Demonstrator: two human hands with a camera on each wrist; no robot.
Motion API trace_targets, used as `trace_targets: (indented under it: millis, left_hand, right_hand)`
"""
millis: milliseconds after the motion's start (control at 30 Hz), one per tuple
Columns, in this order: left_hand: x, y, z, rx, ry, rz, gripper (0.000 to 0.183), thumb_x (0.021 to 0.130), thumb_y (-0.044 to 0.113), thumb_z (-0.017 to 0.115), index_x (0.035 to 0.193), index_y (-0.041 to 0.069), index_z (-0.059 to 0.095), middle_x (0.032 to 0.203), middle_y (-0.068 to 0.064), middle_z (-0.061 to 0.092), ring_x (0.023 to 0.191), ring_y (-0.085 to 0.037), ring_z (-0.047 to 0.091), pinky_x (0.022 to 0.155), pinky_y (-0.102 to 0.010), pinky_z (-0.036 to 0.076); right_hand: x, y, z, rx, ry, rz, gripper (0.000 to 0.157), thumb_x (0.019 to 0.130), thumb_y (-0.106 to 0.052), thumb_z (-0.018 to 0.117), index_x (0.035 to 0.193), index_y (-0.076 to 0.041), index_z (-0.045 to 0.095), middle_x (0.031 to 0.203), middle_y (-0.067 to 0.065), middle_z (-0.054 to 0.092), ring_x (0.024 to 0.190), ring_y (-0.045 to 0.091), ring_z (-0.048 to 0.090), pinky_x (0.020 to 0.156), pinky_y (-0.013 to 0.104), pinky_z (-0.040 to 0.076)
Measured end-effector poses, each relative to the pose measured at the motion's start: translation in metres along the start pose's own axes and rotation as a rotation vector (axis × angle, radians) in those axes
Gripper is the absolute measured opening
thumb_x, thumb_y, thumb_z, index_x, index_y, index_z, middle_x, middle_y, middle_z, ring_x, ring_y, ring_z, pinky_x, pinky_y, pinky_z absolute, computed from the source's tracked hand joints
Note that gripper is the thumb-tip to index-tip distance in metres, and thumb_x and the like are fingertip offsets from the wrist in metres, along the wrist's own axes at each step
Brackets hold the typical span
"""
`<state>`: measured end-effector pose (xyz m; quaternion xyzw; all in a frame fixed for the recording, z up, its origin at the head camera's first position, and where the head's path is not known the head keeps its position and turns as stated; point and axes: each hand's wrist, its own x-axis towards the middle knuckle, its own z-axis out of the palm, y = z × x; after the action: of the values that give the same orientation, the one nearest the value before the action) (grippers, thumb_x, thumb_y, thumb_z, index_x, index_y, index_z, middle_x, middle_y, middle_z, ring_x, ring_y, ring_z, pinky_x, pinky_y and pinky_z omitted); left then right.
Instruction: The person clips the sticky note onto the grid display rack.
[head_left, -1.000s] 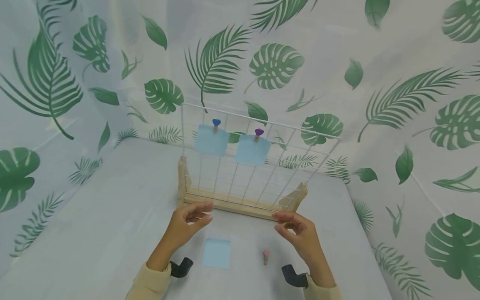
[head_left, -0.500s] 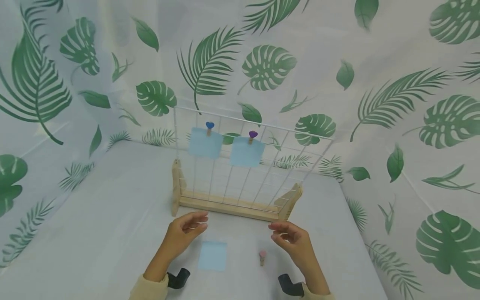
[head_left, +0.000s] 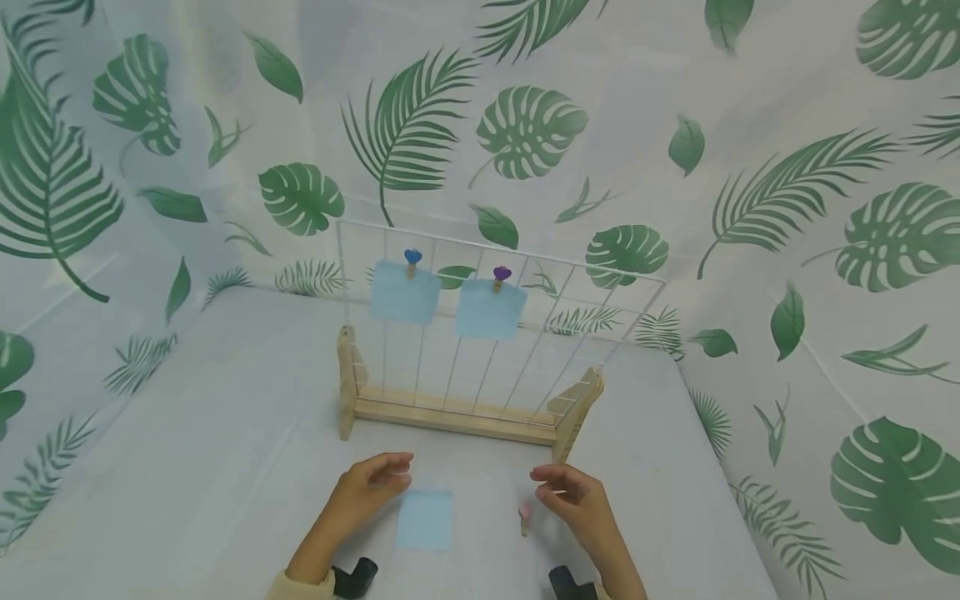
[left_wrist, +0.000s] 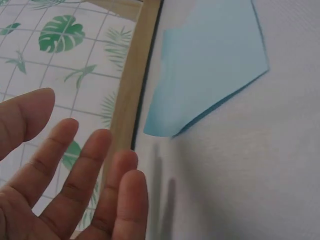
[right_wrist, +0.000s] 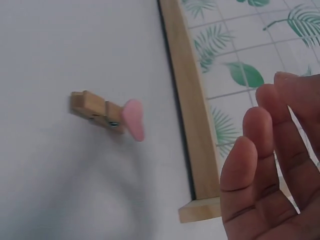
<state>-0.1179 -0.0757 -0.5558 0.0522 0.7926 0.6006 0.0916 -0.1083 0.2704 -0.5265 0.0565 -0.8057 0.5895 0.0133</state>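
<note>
Lying on the white table, a blue sheet of note paper (head_left: 425, 521) is just beside my left hand (head_left: 369, 486). That hand holds nothing, its fingers loosely bent above the table. In the left wrist view the paper (left_wrist: 215, 65) shows a curled edge. A small wooden clothespin (head_left: 525, 521) with a pink heart lies left of my right hand (head_left: 573, 496), whose fingers are relaxed and hold nothing. In the right wrist view the clothespin (right_wrist: 102, 110) lies on its side, its pink heart (right_wrist: 133, 120) toward the rack.
Behind the hands stands a white wire grid rack (head_left: 480, 367) on a wooden base (head_left: 450, 419). Two blue paper sheets hang on it, one by a blue-heart clothespin (head_left: 412, 261), one by a purple-heart clothespin (head_left: 498, 278). A leaf-printed curtain (head_left: 420, 125) surrounds the table.
Both hands have come down and nearer, away from the rack toward the paper and the pink clothespin. The head view has shifted slightly.
</note>
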Motion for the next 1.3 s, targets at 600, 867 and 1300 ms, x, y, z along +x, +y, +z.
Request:
trace_targets:
  millis: [600,867,1300]
  left_hand:
    - [-0.005,-0.014,0.021,0.312,0.140,-0.026,0.031,0.084,0.016,0.092,0.111,0.008,0.079,0.095,0.004,0.068,0.082,-0.010,0.059,0.074,-0.029,0.050]
    - [-0.004,-0.013,0.021,0.392,0.152,0.019,0.016,0.083,0.011,0.091,0.089,0.011,0.077,0.079,0.005,0.055,0.072,-0.010,0.051,0.066,-0.027,0.043]
    - [-0.003,-0.013,0.022,0.372,0.174,0.058,0.010,0.085,0.005,0.086,0.085,0.010,0.076,0.078,0.005,0.057,0.072,-0.007,0.050,0.066,-0.026,0.043]
  right_hand:
    - [-0.018,0.030,0.015,-0.166,-0.029,0.217,0.033,0.089,0.005,0.081,0.120,0.007,0.073,0.112,0.020,0.079,0.086,0.011,0.067,0.076,0.022,0.057]
    - [-0.022,0.027,0.023,-0.308,0.037,0.237,0.034,0.085,0.001,0.087,0.117,0.002,0.076,0.104,0.005,0.068,0.083,0.010,0.057,0.071,0.021,0.050]
    - [-0.022,0.025,0.021,-0.375,0.049,0.205,0.016,0.087,-0.002,0.088,0.100,-0.002,0.079,0.097,0.001,0.064,0.081,0.008,0.058,0.070,0.021,0.052]
